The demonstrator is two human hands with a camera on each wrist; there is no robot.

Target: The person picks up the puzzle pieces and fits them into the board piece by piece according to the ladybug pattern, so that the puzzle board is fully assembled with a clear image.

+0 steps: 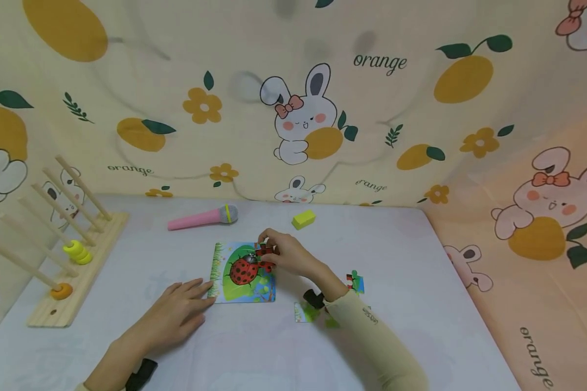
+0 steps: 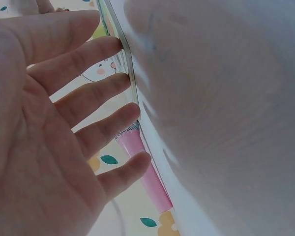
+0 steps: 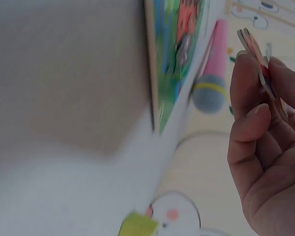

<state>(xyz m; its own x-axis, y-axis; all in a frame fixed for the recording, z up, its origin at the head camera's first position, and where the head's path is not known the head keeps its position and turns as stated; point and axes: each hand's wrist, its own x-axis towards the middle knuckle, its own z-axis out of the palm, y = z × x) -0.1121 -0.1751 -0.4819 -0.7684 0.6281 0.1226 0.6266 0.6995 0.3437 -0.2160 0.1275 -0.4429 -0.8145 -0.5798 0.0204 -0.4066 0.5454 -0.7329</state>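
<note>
A ladybug picture board (image 1: 237,285) lies flat on the white table. My left hand (image 1: 176,312) is at its left edge, fingers spread and fairly straight; in the left wrist view the fingertips meet or nearly meet the board's edge. Over the board's upper right corner, my right hand (image 1: 293,255) pinches a thin puzzle piece (image 3: 263,73) between thumb and fingers. The right wrist view shows this piece tilted and raised above the surface. Part of the ladybug is hidden behind the right fingers.
Loose puzzle pieces lie right of the board, one green and blue (image 1: 357,282), another pale green (image 1: 304,312) partly under the right forearm. Behind stand a pink microphone (image 1: 198,219) and a yellow block (image 1: 304,219). At left is a wooden peg rack (image 1: 98,255) with rings.
</note>
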